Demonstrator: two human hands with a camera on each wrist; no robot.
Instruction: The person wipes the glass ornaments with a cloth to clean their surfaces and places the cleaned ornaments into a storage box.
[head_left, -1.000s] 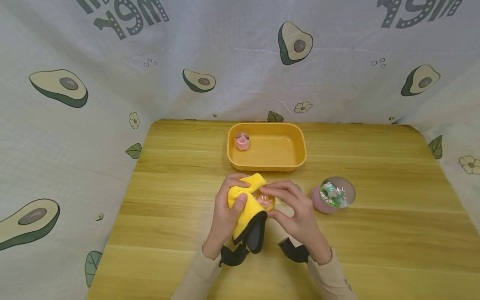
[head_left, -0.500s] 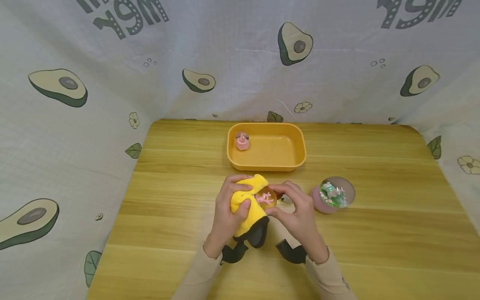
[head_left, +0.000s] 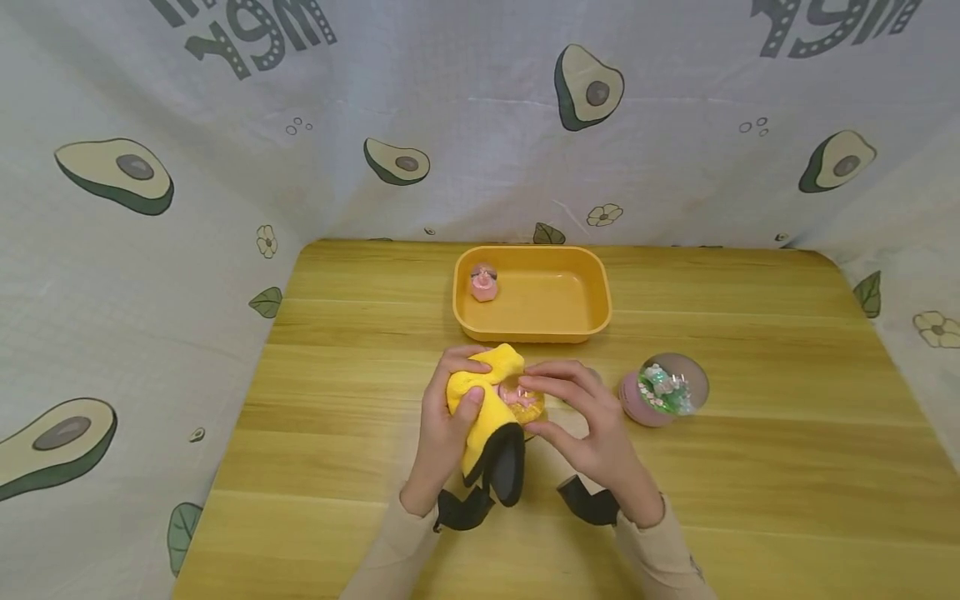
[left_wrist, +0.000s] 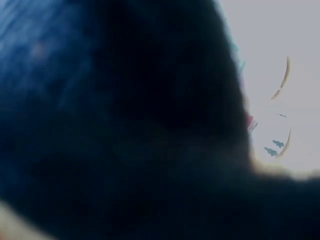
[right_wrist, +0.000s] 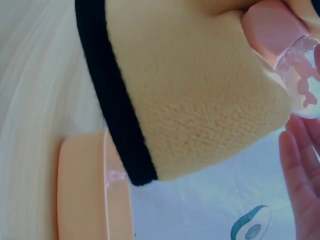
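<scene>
My left hand grips a yellow cloth with a dark edging, its thumb pressed on top. The cloth is bunched round a small snow globe with a pink figure inside. My right hand holds the globe's dome from the right, between the thumb and the fingers. In the right wrist view the globe's pink base shows beside the cloth, and several fingers lie below the dome. A dark blur fills most of the left wrist view.
A yellow-orange tray stands beyond the hands, with a small pink globe in its left part. To the right, a larger snow globe with a lilac base lies tilted on the wooden table. Something behind the right hand is mostly hidden.
Both hands, the cloth and the globe have shifted slightly, first right, then back left. The right fingers have moved over the dome. Tray and larger globe have stayed put.
</scene>
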